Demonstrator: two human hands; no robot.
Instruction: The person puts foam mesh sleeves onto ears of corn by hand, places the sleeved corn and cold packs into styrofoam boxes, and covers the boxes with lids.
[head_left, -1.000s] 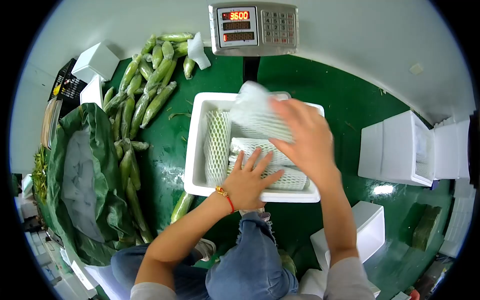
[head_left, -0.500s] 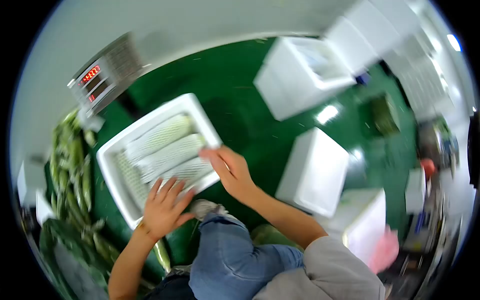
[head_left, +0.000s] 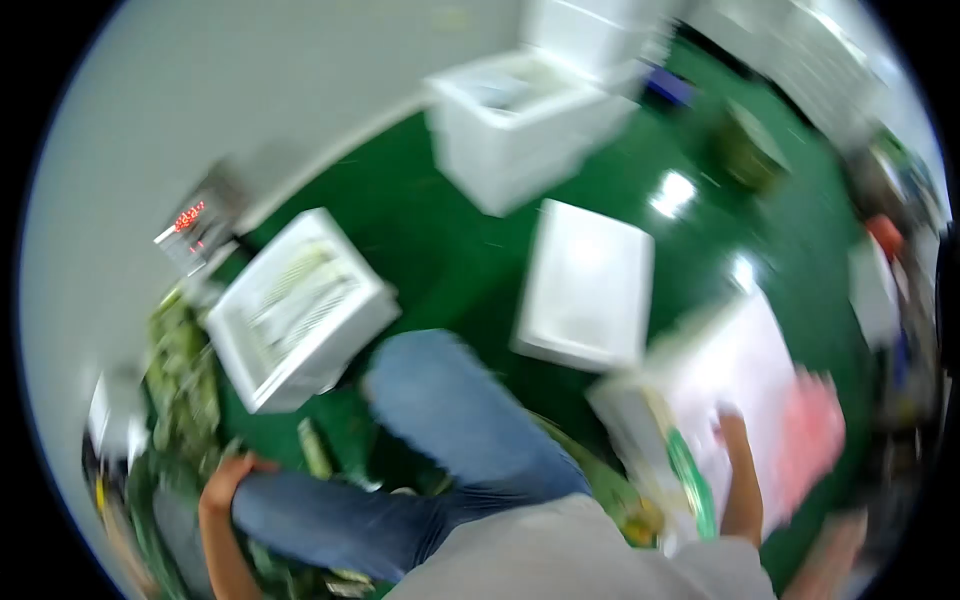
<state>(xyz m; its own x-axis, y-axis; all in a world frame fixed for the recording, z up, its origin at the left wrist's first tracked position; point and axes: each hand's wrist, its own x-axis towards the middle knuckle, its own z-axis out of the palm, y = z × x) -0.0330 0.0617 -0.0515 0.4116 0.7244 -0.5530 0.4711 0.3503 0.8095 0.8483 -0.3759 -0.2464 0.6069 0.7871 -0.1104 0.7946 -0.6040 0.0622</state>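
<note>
My left hand (head_left: 232,484) rests on my left knee, its fingers lying over the jeans. My right hand (head_left: 731,422), smeared by motion, is over a white sheet (head_left: 725,370) on a foam box (head_left: 630,400) at my right. Whether it holds anything I cannot tell. Just left of that forearm runs a strip of green tape or band (head_left: 690,475). In front of my left knee stands a white foam box (head_left: 268,385) with several long pale vegetables (head_left: 300,295) in mesh sleeves inside.
Beyond the filled box stands a scale (head_left: 200,220) with red digits. Green vegetables in plastic (head_left: 183,360) lie at the left. A white foam lid or box (head_left: 588,280) sits ahead, with stacked foam boxes (head_left: 510,150) behind it. A pink bag (head_left: 812,430) lies far right.
Both hands have left the sleeved vegetables in the foam box. My left hand has come down onto my knee; my right has swung right to the white sheet. The view has turned right.
</note>
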